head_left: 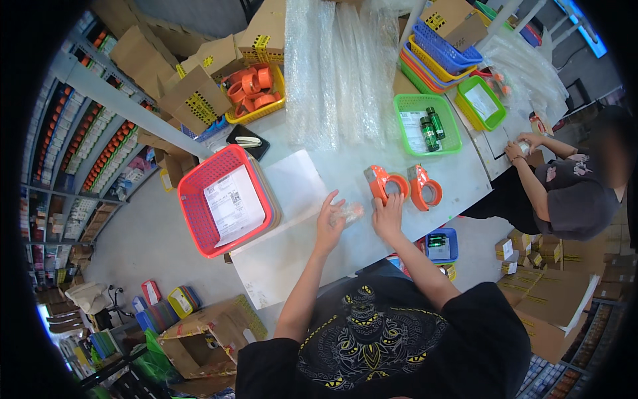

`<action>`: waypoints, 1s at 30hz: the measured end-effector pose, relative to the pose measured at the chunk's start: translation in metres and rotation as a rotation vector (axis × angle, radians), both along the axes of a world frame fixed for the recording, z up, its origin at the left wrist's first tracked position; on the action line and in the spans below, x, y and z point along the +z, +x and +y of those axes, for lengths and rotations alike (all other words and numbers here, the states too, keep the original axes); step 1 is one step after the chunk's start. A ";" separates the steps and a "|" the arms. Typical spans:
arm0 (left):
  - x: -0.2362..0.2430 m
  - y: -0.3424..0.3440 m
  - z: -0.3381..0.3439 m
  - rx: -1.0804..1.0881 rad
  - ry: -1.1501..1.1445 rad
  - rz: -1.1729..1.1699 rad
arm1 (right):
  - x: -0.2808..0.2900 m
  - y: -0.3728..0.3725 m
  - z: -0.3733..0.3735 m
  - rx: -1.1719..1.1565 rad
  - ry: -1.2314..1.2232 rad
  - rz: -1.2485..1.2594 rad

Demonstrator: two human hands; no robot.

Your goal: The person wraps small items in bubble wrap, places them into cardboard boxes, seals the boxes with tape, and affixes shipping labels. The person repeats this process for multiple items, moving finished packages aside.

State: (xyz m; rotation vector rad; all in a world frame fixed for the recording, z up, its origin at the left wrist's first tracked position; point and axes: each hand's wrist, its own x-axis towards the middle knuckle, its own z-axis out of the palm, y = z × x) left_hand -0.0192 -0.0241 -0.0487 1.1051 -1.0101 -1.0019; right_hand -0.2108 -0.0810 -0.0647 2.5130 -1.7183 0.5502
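shirt overlaps table, left fingers spread by wrap, right on dispenser, grip unclear

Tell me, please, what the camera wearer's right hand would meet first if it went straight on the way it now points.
The right hand would most likely meet the left of the two orange tape dispensers; they may already be touching, as depth is unclear here.
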 end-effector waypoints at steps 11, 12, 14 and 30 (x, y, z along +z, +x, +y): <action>0.012 -0.035 0.024 0.122 -0.127 -0.191 | 0.198 0.016 -0.099 0.332 0.701 -0.504; 0.013 -0.037 0.026 0.095 -0.082 -0.162 | 0.214 0.028 -0.099 0.365 0.855 -0.370; 0.014 -0.039 0.028 0.054 -0.026 -0.083 | 0.229 0.052 -0.095 0.520 1.095 -0.168; -0.003 -0.031 -0.020 0.114 -0.157 -0.300 | 0.195 -0.031 0.024 0.260 0.771 0.072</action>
